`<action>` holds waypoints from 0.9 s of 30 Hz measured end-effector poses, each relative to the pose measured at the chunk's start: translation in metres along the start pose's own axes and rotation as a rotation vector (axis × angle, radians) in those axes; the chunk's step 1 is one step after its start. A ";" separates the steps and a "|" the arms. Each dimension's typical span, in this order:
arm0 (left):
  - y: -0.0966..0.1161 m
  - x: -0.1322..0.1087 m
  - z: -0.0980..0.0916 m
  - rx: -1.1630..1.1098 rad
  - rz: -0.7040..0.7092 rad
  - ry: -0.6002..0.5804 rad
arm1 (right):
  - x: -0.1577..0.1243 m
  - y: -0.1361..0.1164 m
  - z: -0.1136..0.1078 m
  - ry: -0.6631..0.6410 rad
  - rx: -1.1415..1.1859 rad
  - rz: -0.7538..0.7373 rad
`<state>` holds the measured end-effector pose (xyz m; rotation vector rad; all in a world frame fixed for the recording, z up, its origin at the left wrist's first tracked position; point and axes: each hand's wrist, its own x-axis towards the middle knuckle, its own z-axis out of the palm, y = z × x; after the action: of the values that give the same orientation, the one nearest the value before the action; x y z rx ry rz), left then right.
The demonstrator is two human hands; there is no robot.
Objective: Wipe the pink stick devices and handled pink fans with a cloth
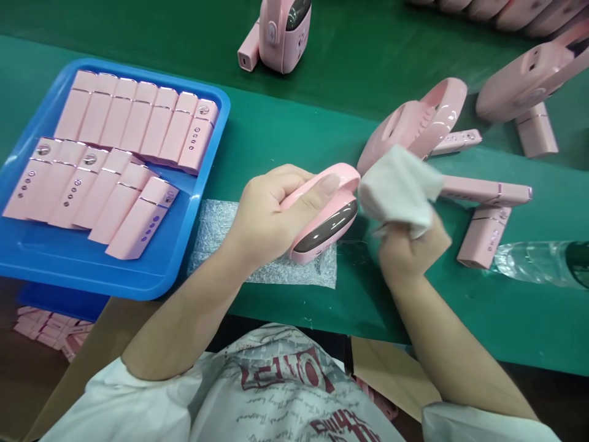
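Note:
My left hand [271, 212] is wrapped round a pink handled device [301, 199] with a dark glossy oval panel, its thumb lying along the handle. Beneath the device lies a sheet of bubble wrap [216, 227], partly covered by my hand. In my right hand [411, 245] a white cloth [398, 187] is bunched up, just to the right of the device and apart from it. Behind the cloth, a second pink handled device [400, 126] lies on the green table, partly hidden by it.
At left, a blue tray [156, 285] holds two rows of pink rectangular sticks. More pink sticks [488, 190] and a clear bottle [534, 261] lie at right. Further pink devices [285, 43] stand at the back. A cardboard box [396, 371] sits below the table's near edge.

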<state>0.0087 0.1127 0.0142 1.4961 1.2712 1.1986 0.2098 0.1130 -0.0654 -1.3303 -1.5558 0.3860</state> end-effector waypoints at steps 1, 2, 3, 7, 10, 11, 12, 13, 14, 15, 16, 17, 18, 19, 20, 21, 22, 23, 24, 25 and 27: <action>0.001 0.000 0.000 -0.006 -0.006 -0.002 | 0.006 0.001 0.000 0.152 0.059 0.047; 0.002 0.001 0.000 -0.012 -0.012 -0.002 | 0.011 0.000 0.000 0.268 0.133 0.088; 0.002 0.001 0.000 -0.018 -0.016 0.000 | 0.015 -0.001 0.001 0.331 0.206 0.122; 0.003 0.001 0.000 -0.039 -0.035 -0.004 | 0.017 -0.009 0.005 0.297 0.324 0.151; -0.001 0.003 0.000 -0.100 -0.085 0.004 | 0.009 -0.009 0.003 0.286 0.241 0.108; -0.004 0.003 0.000 -0.138 -0.113 0.002 | 0.006 -0.008 0.002 0.255 0.199 0.081; -0.006 0.004 0.001 -0.177 -0.144 -0.003 | 0.004 -0.007 0.001 0.200 0.162 0.040; -0.007 0.005 0.001 -0.209 -0.178 -0.010 | 0.001 -0.006 -0.001 0.126 0.135 -0.012; -0.009 0.006 0.000 -0.230 -0.212 -0.016 | -0.001 -0.005 -0.002 0.039 0.119 -0.066; -0.009 0.007 0.000 -0.236 -0.244 -0.017 | -0.002 -0.004 -0.002 -0.043 0.112 -0.111; -0.009 0.007 0.000 -0.234 -0.268 -0.016 | -0.002 -0.004 -0.003 -0.110 0.108 -0.141; -0.008 0.007 0.000 -0.230 -0.279 -0.013 | -0.003 -0.005 -0.003 -0.153 0.103 -0.153; -0.008 0.007 0.001 -0.232 -0.277 -0.013 | -0.003 -0.006 -0.002 -0.168 0.096 -0.149; -0.006 0.006 0.001 -0.243 -0.264 -0.023 | -0.002 -0.008 -0.002 -0.165 0.088 -0.128; -0.005 0.005 0.002 -0.256 -0.237 -0.034 | -0.002 -0.009 -0.001 -0.151 0.083 -0.099; -0.003 0.003 0.003 -0.263 -0.204 -0.049 | -0.001 -0.011 0.000 -0.138 0.079 -0.065; -0.001 0.001 0.003 -0.257 -0.171 -0.065 | 0.000 -0.012 0.001 -0.129 0.074 -0.030; 0.000 -0.001 0.004 -0.238 -0.143 -0.082 | 0.000 -0.013 0.003 -0.124 0.069 0.005; 0.002 -0.003 0.004 -0.207 -0.122 -0.102 | 0.001 -0.014 0.003 -0.123 0.066 0.032; 0.004 -0.005 0.005 -0.173 -0.108 -0.122 | 0.002 -0.014 0.004 -0.122 0.064 0.050; 0.007 -0.008 0.004 -0.121 -0.096 -0.163 | 0.004 -0.015 0.004 -0.124 0.066 0.070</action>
<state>0.0133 0.1038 0.0186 1.3990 1.1288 1.0495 0.1982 0.1130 -0.0535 -1.3336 -1.5868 0.5682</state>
